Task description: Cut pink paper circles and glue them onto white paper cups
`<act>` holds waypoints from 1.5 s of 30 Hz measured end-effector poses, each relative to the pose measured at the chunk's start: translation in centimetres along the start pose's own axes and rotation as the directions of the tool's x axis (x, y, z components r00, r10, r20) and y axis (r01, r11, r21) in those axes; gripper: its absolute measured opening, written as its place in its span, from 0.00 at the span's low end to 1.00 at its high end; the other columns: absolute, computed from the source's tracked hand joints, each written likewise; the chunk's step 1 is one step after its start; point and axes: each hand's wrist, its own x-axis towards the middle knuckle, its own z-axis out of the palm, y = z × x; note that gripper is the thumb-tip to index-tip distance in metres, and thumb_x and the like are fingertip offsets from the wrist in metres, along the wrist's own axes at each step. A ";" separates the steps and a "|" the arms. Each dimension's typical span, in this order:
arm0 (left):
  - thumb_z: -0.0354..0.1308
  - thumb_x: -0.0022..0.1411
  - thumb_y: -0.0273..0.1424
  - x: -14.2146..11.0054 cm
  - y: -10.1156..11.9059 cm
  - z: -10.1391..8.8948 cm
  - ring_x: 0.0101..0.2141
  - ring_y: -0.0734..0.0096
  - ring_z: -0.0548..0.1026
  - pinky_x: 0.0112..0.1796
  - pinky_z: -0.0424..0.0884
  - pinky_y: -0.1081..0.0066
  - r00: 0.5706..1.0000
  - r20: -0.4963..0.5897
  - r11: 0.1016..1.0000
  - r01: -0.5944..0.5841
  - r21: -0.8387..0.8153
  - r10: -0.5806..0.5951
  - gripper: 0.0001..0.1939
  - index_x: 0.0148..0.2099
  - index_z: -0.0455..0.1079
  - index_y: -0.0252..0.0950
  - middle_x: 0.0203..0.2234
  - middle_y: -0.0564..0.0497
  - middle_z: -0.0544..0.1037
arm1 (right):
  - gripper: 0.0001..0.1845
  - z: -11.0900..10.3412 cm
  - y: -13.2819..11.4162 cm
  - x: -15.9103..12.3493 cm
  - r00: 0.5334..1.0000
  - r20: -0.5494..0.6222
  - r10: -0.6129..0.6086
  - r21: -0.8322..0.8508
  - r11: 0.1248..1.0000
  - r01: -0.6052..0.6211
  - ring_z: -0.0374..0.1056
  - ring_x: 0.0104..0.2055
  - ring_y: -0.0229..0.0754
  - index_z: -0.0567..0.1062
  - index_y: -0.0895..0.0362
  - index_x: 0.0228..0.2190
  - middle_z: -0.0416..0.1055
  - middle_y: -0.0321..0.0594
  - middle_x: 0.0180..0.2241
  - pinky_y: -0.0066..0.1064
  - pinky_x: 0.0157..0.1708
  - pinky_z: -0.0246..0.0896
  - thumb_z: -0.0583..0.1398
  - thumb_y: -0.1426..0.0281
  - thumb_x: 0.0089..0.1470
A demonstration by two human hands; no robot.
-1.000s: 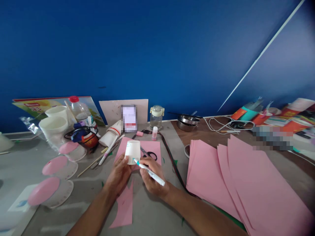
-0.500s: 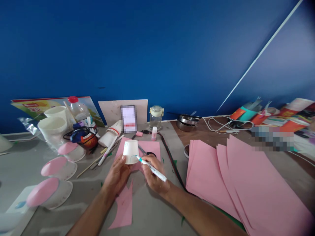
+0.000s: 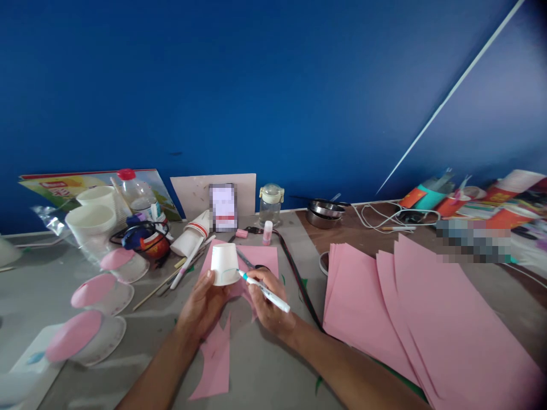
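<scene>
My left hand [image 3: 203,307] grips a white paper cup [image 3: 224,262], turned upside down with its wide rim at the bottom. A thin teal curved line shows low on the cup's side. In my right hand [image 3: 271,302] is a white marker [image 3: 268,294] with a teal end, its tip at the cup's lower right side. Beneath and behind the cup lies a cut sheet of pink paper [image 3: 267,254]. Scissors [image 3: 247,261] rest on that sheet, partly hidden by my right hand and the cup. A pink paper offcut [image 3: 217,364] lies between my forearms.
Several paper bowls with pink tops [image 3: 92,290] stand at left, near stacked white cups [image 3: 90,219] and a red-capped bottle [image 3: 135,191]. A phone [image 3: 223,208] leans at the back beside a glass jar [image 3: 270,205] and a glue stick [image 3: 267,232]. Pink sheets [image 3: 444,319] are stacked at right.
The cup has turned slightly and shifted a little left in my left hand. The teal line on its side is longer and clearer. My right hand has stayed nearly in place.
</scene>
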 end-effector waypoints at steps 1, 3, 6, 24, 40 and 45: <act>0.57 0.62 0.31 0.0 0.0 0.1 0.40 0.64 0.76 0.46 0.72 0.65 1.000 0.001 1.000 -0.003 -0.005 0.003 0.10 0.43 0.74 0.31 0.38 0.44 0.79 | 0.08 0.0 0.0 0.0 1.000 0.002 0.000 0.004 1.000 0.000 0.68 0.35 0.40 0.70 0.56 0.38 0.72 0.40 0.33 0.31 0.36 0.63 0.52 0.69 0.59; 0.57 0.61 0.30 0.0 0.1 0.2 0.41 0.63 0.76 0.47 0.72 0.64 1.000 -0.018 1.000 -0.008 -0.025 0.008 0.10 0.43 0.74 0.32 0.38 0.44 0.79 | 0.09 0.0 0.0 -0.1 1.000 0.014 0.002 0.014 1.000 -0.002 0.68 0.35 0.40 0.71 0.55 0.38 0.72 0.41 0.33 0.31 0.36 0.63 0.52 0.69 0.59; 0.59 0.60 0.29 0.0 0.2 0.2 0.40 0.63 0.77 0.46 0.73 0.65 0.997 -0.072 0.998 -0.014 -0.069 0.009 0.09 0.43 0.74 0.32 0.39 0.45 0.80 | 0.09 -0.1 -0.1 0.0 0.999 0.035 0.019 0.013 1.000 -0.019 0.68 0.34 0.40 0.71 0.56 0.36 0.72 0.41 0.32 0.31 0.36 0.63 0.52 0.67 0.58; 0.56 0.63 0.36 -0.1 0.0 0.0 0.46 0.62 0.75 0.50 0.69 0.62 0.999 -0.021 0.999 0.031 -0.035 -0.031 0.18 0.53 0.70 0.36 0.46 0.45 0.78 | 0.20 0.7 1.3 -0.3 0.973 -0.091 0.214 0.237 0.953 -0.187 0.71 0.38 0.42 0.67 0.55 0.51 0.74 0.44 0.39 0.35 0.41 0.68 0.51 0.59 0.63; 0.61 0.58 0.34 0.1 0.2 -0.3 0.46 0.63 0.74 0.51 0.68 0.65 0.999 0.010 0.998 -0.050 0.048 0.050 0.20 0.54 0.70 0.38 0.46 0.46 0.78 | 0.20 -0.5 1.5 1.0 0.976 -0.065 0.209 0.143 0.970 -0.198 0.71 0.29 0.40 0.60 0.55 0.56 0.74 0.41 0.31 0.33 0.30 0.70 0.47 0.67 0.64; 0.63 0.57 0.34 0.1 0.2 0.2 0.41 0.64 0.76 0.46 0.71 0.68 0.993 -0.044 0.990 -0.102 0.093 0.106 0.21 0.52 0.71 0.35 0.41 0.46 0.80 | 0.26 -0.4 2.2 1.1 0.996 -0.091 0.015 -0.132 0.991 -0.027 0.70 0.40 0.44 0.56 0.57 0.56 0.71 0.47 0.41 0.37 0.40 0.68 0.53 0.74 0.56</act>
